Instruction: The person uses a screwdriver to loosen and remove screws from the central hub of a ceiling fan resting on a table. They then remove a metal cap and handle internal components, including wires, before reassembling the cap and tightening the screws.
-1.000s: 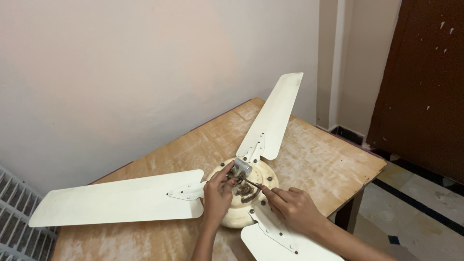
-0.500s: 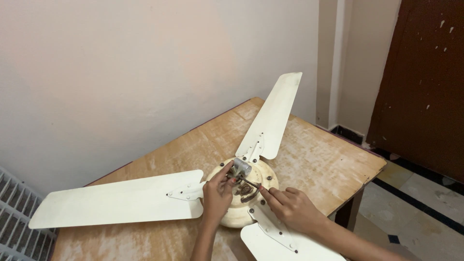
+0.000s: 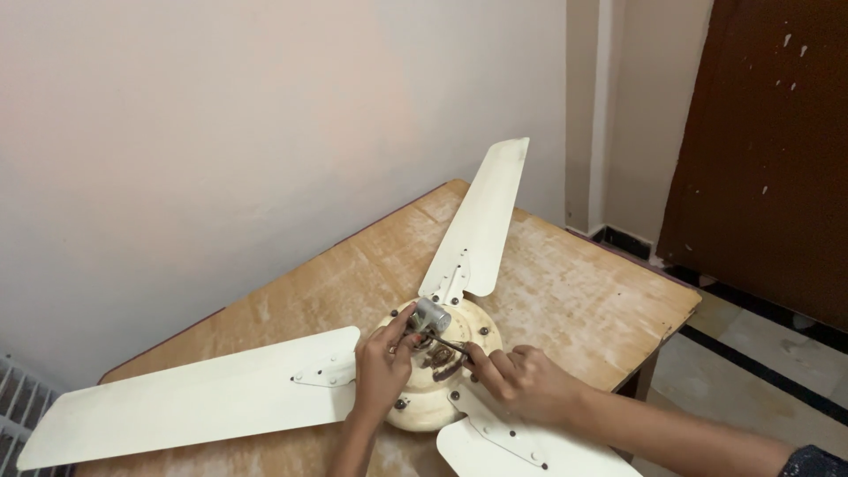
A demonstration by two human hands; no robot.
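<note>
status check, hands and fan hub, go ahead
Left hand on small grey cylinder atop fan hub. Right hand pinching thin tool at hub centre. Nothing blocking.

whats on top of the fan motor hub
A small grey cylinder stands on the fan motor hub, with brownish wires beside it. The left hand and right hand cover the rest of the hub's top.

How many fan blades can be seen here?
3. One blade points to the table's far corner, one lies toward the left, and one runs off the bottom edge, partly under the right arm.
</note>
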